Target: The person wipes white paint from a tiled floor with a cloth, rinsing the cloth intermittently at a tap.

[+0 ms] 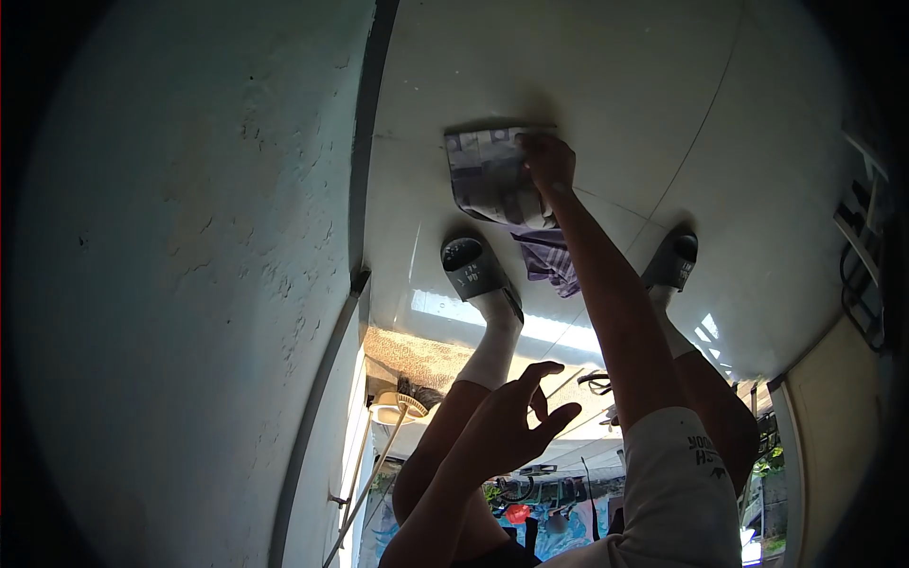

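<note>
My right hand (549,161) grips the right side of a patterned cloth (488,170) in white, grey and dull purple blocks, low over the tiled floor. Its fingers are bent against the fabric. Below it hangs or lies a bunched purple plaid cloth (549,262), partly behind my right forearm; whether the two are one piece I cannot tell. My left hand (516,421) is over my left knee with nothing in it, its thumb and fingers apart.
My feet in dark slides (473,268) stand apart on the pale tiles (615,85). A peeling wall (189,237) rises close on the left. Metal-framed items (860,241) stand at the right edge. Behind me, a beige round object (393,407) with poles is beside a sunlit doorway.
</note>
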Available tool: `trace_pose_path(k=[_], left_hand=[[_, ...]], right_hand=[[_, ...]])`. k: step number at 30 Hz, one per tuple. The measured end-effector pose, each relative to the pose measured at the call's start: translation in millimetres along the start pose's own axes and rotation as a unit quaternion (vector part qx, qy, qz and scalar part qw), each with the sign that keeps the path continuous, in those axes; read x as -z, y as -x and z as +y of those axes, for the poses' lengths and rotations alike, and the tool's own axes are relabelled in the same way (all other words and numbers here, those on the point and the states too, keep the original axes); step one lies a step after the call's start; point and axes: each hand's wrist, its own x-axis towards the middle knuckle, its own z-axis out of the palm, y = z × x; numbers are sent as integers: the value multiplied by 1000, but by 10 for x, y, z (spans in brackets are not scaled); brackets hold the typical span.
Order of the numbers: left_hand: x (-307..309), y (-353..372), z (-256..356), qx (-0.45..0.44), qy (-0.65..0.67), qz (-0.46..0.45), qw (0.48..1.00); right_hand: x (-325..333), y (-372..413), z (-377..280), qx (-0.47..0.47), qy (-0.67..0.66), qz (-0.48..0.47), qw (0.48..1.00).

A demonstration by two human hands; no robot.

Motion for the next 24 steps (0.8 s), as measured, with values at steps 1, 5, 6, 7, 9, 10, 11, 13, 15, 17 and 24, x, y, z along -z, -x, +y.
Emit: trace_pose_path(k=[1, 5, 6, 7, 9, 10, 11, 13, 15, 17, 24], left_hand=[[35, 24, 15, 6, 1, -2, 1000], [98, 46, 59, -8, 9, 8, 1000], [104, 41, 74, -15, 10, 8, 1000], [116, 30, 105, -17, 13, 11, 1000], [184, 49, 162, 21, -28, -11, 999], [191, 58, 136, 24, -28, -11, 999], [179, 41, 94, 23, -28, 12, 999], [176, 26, 132, 12, -15, 38, 999], [59, 7, 38, -19, 3, 35, 999], [10, 18, -52, -36, -11, 10, 999], [122, 56, -4, -38, -22, 27, 999]], right_hand=[[-83, -112, -260, 11, 14, -8, 1000], [-253, -512, -676, 78, 63, -28, 995], [-271, -554, -674, 96, 97, -32, 990], [-288, -577, -662, 114, 131, -37, 984], [-228, -456, -502, 98, 117, -31, 988], [-151, -341, -368, 78, 105, -23, 991], [-115, -238, -110, 66, 118, -3, 991], [13, 30, 398, 69, 145, 31, 987], [90, 203, 634, 80, 157, 44, 983], [-8, 160, 729, 77, 187, 49, 978], [-496, -445, -358, 176, 100, 0, 979]])
